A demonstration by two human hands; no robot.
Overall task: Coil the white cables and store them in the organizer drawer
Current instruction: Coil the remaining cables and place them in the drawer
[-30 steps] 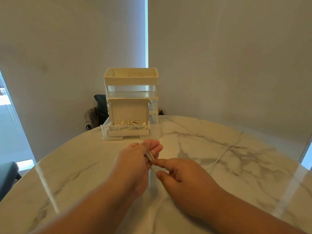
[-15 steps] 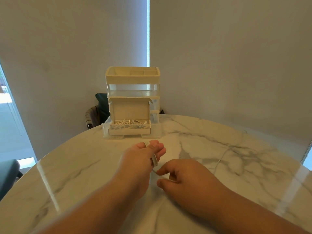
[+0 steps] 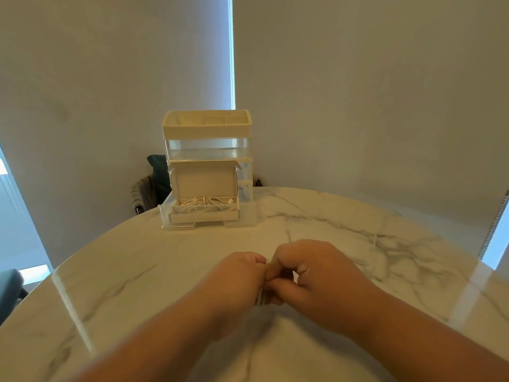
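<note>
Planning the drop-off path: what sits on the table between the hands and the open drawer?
Nothing: in the head view, only bare marble table separates both hands from the drawer.

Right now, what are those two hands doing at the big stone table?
A person is winding a thin white cable into a small bundle. The left hand grips the loops while the right hand pinches them close beside it, above the round marble table. Farther back stands a cream and clear plastic organizer. Its bottom drawer is pulled open, with other coiled white cables already inside.
</note>
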